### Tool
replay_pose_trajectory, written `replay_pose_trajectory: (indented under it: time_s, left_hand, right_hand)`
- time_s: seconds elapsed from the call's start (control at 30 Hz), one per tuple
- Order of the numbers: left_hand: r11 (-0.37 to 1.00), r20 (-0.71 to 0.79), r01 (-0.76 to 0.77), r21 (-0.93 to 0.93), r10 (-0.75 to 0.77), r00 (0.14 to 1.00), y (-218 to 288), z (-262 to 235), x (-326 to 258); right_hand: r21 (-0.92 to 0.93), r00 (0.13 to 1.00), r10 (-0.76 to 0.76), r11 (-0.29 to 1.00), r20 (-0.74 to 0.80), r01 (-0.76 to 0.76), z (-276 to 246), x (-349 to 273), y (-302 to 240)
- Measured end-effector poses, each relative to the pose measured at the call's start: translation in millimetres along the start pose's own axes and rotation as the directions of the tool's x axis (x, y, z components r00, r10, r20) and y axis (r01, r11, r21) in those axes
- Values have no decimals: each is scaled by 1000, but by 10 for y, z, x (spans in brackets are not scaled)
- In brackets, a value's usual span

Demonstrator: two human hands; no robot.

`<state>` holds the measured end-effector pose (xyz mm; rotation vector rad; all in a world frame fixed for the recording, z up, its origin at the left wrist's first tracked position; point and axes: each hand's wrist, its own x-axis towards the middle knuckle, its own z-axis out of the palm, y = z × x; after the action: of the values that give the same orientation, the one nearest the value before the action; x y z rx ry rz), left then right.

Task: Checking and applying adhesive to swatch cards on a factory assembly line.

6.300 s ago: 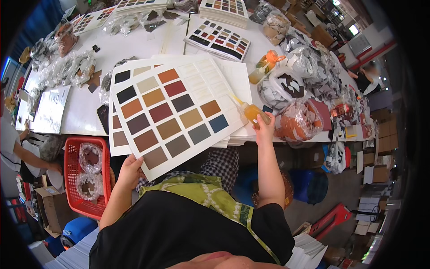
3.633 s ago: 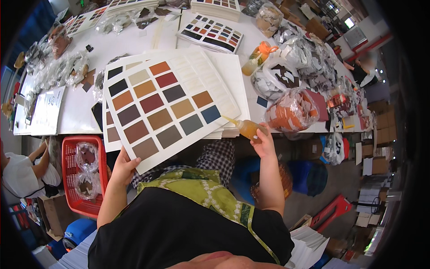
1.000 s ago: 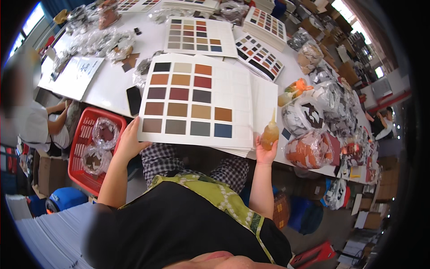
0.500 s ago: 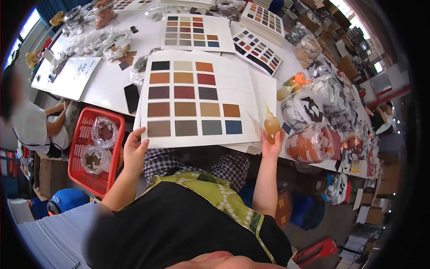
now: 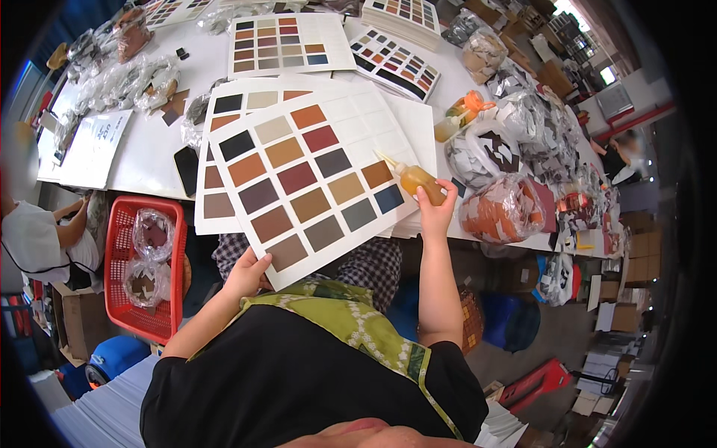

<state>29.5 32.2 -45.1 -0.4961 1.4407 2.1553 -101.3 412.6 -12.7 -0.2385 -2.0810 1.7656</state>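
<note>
A white swatch card (image 5: pixel 323 224) with rows of coloured squares is tilted over the table's near edge. My left hand (image 5: pixel 248 276) is closed on its lower left corner, thumb on top. In my right hand (image 5: pixel 438 210) is an amber squeeze bottle (image 5: pixel 420 184), its pointed nozzle aimed up and left over the card's right side. Whether that hand also touches the card's edge, I cannot tell. Beneath lies another swatch card (image 5: pixel 218 216), partly covered, on a stack of white sheets (image 5: pixel 423 134).
More swatch cards (image 5: pixel 328 46) and a swatch pile (image 5: pixel 399 28) lie farther back. At the right are plastic bags of scraps (image 5: pixel 502 209) and an orange-capped bottle (image 5: pixel 464 112). A phone (image 5: pixel 186 170) is left of the cards. A red basket (image 5: pixel 119 263) stands left, near another person (image 5: pixel 52 231).
The top swatch card has turned counter-clockwise and slid toward me, baring the card beneath. My left hand moved nearer my body; the bottle in my right hand tipped left over the card.
</note>
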Motion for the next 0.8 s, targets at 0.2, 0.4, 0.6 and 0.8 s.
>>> replay_pose_trajectory:
  time_s: [0.2, 0.4, 0.6, 0.8]
  left_hand:
    - [1000, 14, -22, -21, 22, 1000, -22, 0, -11]
    - [1000, 4, -9, -24, 9, 1000, 47, 47, -52]
    - [1000, -1, -12, -26, 12, 1000, 50, 46, -57]
    - [1000, 31, -3, -8, 3, 1000, 48, 10, -55]
  right_hand:
    - [45, 999, -27, 999, -30, 28, 9, -21, 77]
    - [53, 1000, 19, 998, -16, -19, -24, -41, 116]
    - [69, 999, 29, 997, -16, -28, -2, -57, 116]
    - [-86, 997, -74, 994, -18, 72, -59, -61, 326]
